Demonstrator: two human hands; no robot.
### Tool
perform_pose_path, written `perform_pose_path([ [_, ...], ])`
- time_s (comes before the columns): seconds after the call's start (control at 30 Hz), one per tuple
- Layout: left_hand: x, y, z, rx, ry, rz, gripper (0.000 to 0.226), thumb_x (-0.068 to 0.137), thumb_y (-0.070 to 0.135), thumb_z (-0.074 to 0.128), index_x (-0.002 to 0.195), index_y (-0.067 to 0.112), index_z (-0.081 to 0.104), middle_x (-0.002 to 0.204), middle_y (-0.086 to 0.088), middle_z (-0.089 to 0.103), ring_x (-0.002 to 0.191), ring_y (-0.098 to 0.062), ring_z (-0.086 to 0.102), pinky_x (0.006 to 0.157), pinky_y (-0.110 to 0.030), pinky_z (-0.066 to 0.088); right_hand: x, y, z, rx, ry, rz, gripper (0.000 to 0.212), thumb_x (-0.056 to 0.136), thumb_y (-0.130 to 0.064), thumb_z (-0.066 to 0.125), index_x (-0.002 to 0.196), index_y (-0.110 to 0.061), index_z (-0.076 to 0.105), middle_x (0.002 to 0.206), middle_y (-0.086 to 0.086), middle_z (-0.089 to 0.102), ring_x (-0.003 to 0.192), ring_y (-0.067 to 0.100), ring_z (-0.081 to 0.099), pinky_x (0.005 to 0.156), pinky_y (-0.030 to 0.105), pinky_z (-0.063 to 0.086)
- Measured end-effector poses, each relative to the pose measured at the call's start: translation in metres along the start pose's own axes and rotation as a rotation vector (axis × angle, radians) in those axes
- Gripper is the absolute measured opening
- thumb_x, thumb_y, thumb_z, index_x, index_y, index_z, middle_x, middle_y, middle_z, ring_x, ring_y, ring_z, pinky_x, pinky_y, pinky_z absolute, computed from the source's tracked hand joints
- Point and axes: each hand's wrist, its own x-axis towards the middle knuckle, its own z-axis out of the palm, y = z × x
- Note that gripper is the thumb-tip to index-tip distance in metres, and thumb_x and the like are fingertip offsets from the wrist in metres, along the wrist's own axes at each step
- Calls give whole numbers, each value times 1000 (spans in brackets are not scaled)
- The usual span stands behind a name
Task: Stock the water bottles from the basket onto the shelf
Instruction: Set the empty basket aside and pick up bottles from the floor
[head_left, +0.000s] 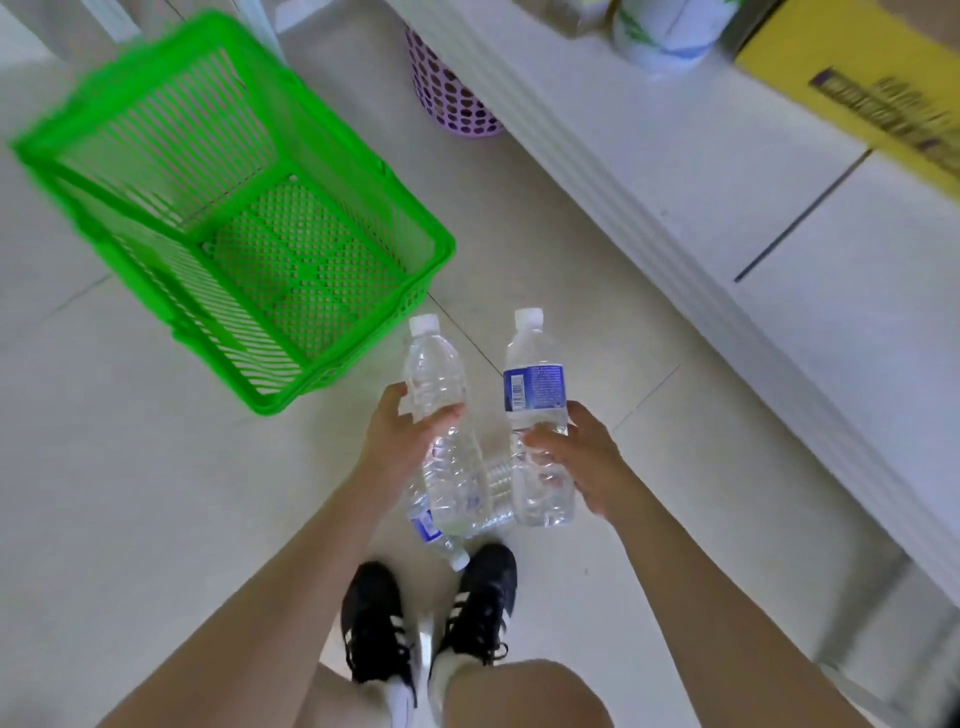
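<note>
Left hand (400, 441) grip clasped a clear bottle (434, 374), right hand (582, 452) grip a blue-labelled bottle (535, 384), between green basket (426, 228) and shelf (727, 182). I made out perhaps two further bottles (441, 540) on the floor (104, 467).

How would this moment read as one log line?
left hand grips unlabelled bottle | right hand grips blue-labelled bottle | green basket empty | spare bottle on floor

Single head-worn wide-angle view faces steeply down, close above the pale tiled floor (130, 467). Green plastic lattice basket (156, 130) upper left, white shelf (701, 156) upper right.
</note>
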Motion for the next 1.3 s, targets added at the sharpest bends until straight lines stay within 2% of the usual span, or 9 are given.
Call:
perform_pose_path([
  [0.2, -91, 61, -24, -40, 32, 60, 53, 72, 17, 84, 116, 18, 54, 78, 1, 71, 59, -9, 68, 58, -24, 53, -94, -53, 3, 35, -5, -62, 46, 67, -16, 78, 109, -22, 61, 105, 9, 69, 98, 34, 69, 83, 49, 57],
  [0.33, -159, 108, -41, -118, 47, 121, 55, 71, 11, 84, 117, 14, 54, 82, -1, 72, 64, -12, 70, 61, -26, 52, -163, -97, 5, 91, -12, -103, 47, 69, -10, 80, 110, -19, 60, 105, 14, 69, 87, 32, 69, 79, 51, 56],
  [0.5, -242, 165, -62, -148, 44, 234, 47, 75, 12, 80, 114, 20, 54, 85, 5, 71, 63, -3, 69, 59, -24, 52, -249, -159, 9, 138, -16, -180, 49, 67, -8, 80, 110, -19, 59, 101, 12, 70, 79, 26, 68, 74, 45, 55],
  [0.63, -300, 211, -78, -195, 31, 300, 49, 73, 10, 81, 115, 20, 57, 89, 2, 73, 76, -13, 71, 69, -30, 55, -315, -211, 17, 150, -7, -277, 54, 63, -15, 80, 114, -20, 60, 106, 7, 70, 80, 24, 69, 73, 44, 56],
  [0.77, -350, 257, -103, -217, 21, 386, 52, 73, 3, 80, 118, 12, 56, 94, -10, 73, 77, -19, 71, 64, -29, 56, -375, -257, 33, 187, -2, -366, 59, 61, -20, 76, 117, -15, 58, 106, 6, 67, 76, 22, 66, 66, 38, 54],
  [0.9, -388, 293, -139, -203, -4, 460, 56, 69, 7, 84, 117, 16, 57, 97, -5, 75, 86, -20, 73, 80, -39, 58, -422, -289, 55, 180, -6, -451, 53, 61, -21, 74, 111, -16, 59, 103, 6, 66, 74, 17, 66, 61, 33, 54],
  [1.1, -425, 331, -207, -134, -103, 578, 65, 57, 25, 90, 115, 25, 59, 100, -6, 76, 95, -24, 72, 89, -46, 55, -470, -323, 106, 212, 31, -595, 53, 63, -20, 75, 114, -19, 62, 109, 15, 68, 91, 30, 68, 66, 37, 55],
  [1.2, -435, 351, -239, -59, -131, 632, 61, 61, 23, 89, 114, 27, 58, 99, -3, 76, 95, -21, 72, 89, -45, 55, -488, -339, 134, 253, 60, -651, 56, 64, -20, 75, 118, -25, 61, 110, 7, 70, 101, 25, 68, 67, 27, 54],
  [1.3, -441, 372, -266, 15, -156, 683, 58, 63, 24, 89, 112, 32, 58, 101, 3, 75, 99, -15, 69, 88, -40, 56, -498, -355, 159, 286, 90, -704, 55, 63, -19, 76, 115, -29, 62, 111, 2, 71, 108, 20, 65, 78, 28, 51],
])
